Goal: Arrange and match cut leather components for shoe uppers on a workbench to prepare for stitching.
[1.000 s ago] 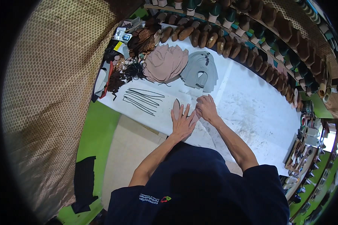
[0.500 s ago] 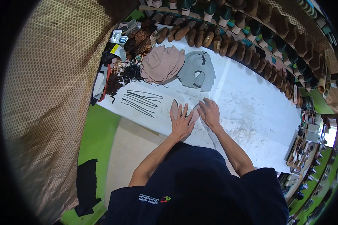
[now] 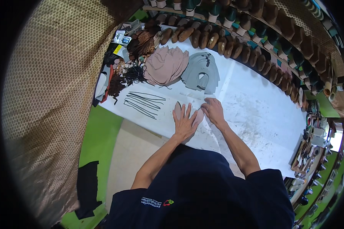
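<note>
A pink, curved shoe upper piece [image 3: 198,116] lies flat at the near edge of the white table. My left hand [image 3: 185,125] rests on it with fingers spread, pressing it down and covering its middle. Dark edging shows along the tip left of those fingers. At the right tip of the same piece, my right hand [image 3: 214,111] has its fingers bent and drawn together on the edge. What lies right between those fingertips is hidden. Several thin dark strips [image 3: 145,102] lie in a row to the left of my hands.
Beyond my hands are a pile of pink pieces [image 3: 165,65] and a fanned stack of grey pieces [image 3: 200,72]. Dark cords and scraps [image 3: 133,74] clutter the table's left end. Brown shoe lasts [image 3: 237,49] line the far edge, below shelves of more lasts. Tools [image 3: 304,154] lie at the right end.
My right hand has shifted slightly up and left along the piece's edge, and its fingers have curled in closer together. My left hand stays spread in place.
</note>
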The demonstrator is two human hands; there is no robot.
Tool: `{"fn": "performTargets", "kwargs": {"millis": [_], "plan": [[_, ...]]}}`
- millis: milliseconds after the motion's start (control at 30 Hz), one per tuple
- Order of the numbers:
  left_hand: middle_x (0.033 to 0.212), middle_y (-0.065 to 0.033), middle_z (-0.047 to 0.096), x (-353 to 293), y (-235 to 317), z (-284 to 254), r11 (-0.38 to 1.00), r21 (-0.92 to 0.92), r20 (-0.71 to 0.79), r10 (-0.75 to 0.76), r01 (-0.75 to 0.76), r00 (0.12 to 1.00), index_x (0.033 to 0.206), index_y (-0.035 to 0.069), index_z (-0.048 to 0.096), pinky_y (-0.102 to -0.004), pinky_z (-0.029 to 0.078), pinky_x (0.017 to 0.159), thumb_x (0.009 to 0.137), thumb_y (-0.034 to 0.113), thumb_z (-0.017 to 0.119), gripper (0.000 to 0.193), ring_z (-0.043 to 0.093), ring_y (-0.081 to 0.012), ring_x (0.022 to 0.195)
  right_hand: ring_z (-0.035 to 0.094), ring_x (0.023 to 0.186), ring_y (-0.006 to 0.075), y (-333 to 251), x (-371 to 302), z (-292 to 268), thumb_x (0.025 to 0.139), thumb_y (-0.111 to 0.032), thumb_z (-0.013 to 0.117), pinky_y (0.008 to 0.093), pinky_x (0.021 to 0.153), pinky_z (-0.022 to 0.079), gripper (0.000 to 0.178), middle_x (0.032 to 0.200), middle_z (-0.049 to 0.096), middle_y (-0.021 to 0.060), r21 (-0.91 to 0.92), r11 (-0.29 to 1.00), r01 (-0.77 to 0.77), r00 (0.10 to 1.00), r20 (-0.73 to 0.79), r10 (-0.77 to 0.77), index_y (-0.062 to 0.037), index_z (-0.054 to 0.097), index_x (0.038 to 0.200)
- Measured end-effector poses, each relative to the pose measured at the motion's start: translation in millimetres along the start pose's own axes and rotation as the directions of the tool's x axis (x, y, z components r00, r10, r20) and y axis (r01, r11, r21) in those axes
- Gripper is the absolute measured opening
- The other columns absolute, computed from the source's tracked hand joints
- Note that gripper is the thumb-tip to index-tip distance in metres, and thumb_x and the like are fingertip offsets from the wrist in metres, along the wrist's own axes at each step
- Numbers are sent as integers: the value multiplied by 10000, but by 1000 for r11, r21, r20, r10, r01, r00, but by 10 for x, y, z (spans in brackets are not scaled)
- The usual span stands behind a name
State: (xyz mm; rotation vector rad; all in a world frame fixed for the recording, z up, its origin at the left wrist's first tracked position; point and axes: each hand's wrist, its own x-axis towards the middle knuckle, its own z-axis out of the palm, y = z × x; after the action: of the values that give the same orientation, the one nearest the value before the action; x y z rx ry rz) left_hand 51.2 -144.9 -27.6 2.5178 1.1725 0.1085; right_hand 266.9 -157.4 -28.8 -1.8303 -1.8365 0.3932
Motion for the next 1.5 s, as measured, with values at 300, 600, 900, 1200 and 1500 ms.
{"fn": "performTargets", "kwargs": {"millis": [300, 600, 900, 1200, 1500], "plan": [[1754, -131, 171, 22, 16, -7, 1000, -1, 19, 1, -1, 1000, 1566, 256, 493, -773, -18, 1178, 960, 439, 623, 647, 97, -398, 1610, 596, 1217, 298, 3, 22, -17, 899, -219, 744, 454, 1071, 442, 142, 1221, 683, 79, -23, 1000, -8, 1000, 14, 8, -131, 802, 994], [1745, -155, 182, 66, 0, 9, 999, 51, 43, 11, -13, 999, 1576, 265, 482, -791, 38, 1153, 981, 469, 608, 642, 136, -415, 1597, 598, 1208, 293, -9, 32, -23, 887, -232, 749, 460, 1084, 433, 155, 1220, 685, 74, -27, 999, -18, 1000, 20, 18, -123, 810, 980], [1747, -142, 188, 142, 14, -23, 999, 41, 40, 30, -32, 999, 1565, 260, 498, -779, 27, 1166, 972, 449, 615, 633, 136, -413, 1599, 592, 1215, 306, 20, 31, -17, 881, -220, 749, 460, 1075, 443, 165, 1225, 680, 85, -13, 1000, -28, 999, 38, 29, -113, 808, 992], [1743, -148, 200, 143, -1, -30, 997, 68, 50, 41, -44, 998, 1578, 265, 473, -771, 28, 1172, 966, 438, 623, 653, 149, -411, 1596, 568, 1265, 342, 91, 19, -79, 882, -218, 760, 464, 1074, 441, 252, 1316, 646, 142, 134, 989, -59, 998, 44, 54, -97, 780, 1103], [1741, -149, 202, 159, 6, -31, 996, 69, 46, 47, -50, 998, 1587, 267, 456, -766, 29, 1177, 949, 435, 648, 688, 154, -410, 1595, 542, 1306, 328, 83, 57, -43, 885, -224, 756, 451, 1077, 439, 161, 1347, 639, 110, 40, 999, -7, 999, 51, 5, -138, 806, 1011]]}}
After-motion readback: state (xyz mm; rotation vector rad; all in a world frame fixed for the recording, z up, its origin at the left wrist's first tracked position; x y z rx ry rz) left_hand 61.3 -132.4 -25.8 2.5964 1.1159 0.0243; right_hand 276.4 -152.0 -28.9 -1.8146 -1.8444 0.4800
